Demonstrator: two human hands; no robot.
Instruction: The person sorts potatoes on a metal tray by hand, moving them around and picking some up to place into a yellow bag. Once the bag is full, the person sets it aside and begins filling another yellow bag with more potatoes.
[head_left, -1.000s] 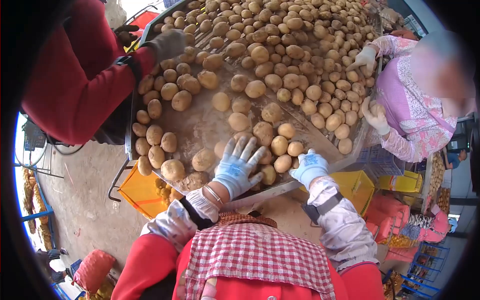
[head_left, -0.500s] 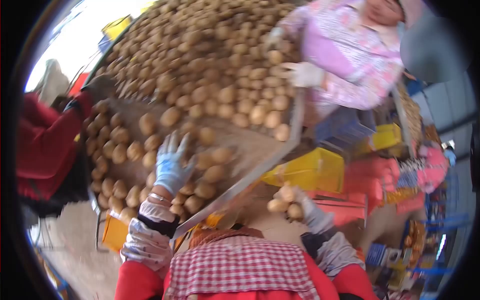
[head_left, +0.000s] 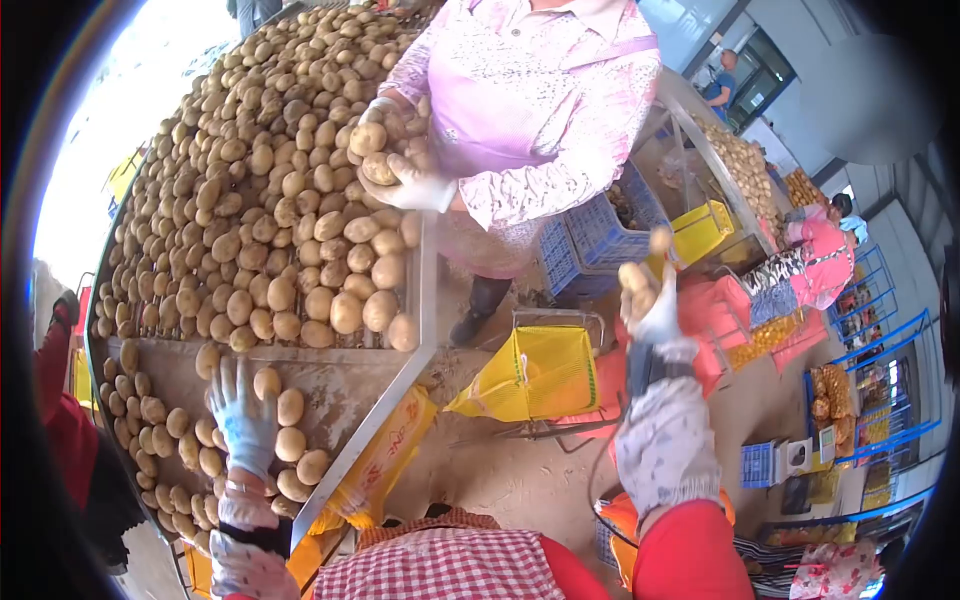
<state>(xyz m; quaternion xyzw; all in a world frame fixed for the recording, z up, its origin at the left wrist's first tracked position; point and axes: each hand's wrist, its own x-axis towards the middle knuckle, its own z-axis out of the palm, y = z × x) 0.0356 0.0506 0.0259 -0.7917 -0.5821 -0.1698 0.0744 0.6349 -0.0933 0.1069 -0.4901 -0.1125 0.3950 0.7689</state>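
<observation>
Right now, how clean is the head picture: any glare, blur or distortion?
Head view: white glare washes out the upper left; fisheye distortion bends the margins; a soft grey patch clouds the upper right; the pale-gloved right hand looks slightly blurred; the tan, rounded, piled potatoes read fairly sharp.

Your right hand [head_left: 657, 315] has a little bunch of smooth tan, roundish potatoes [head_left: 636, 284], kinda blurry; loose brownish oval potatoes [head_left: 290, 407] lie around your left hand [head_left: 245, 418].
</observation>
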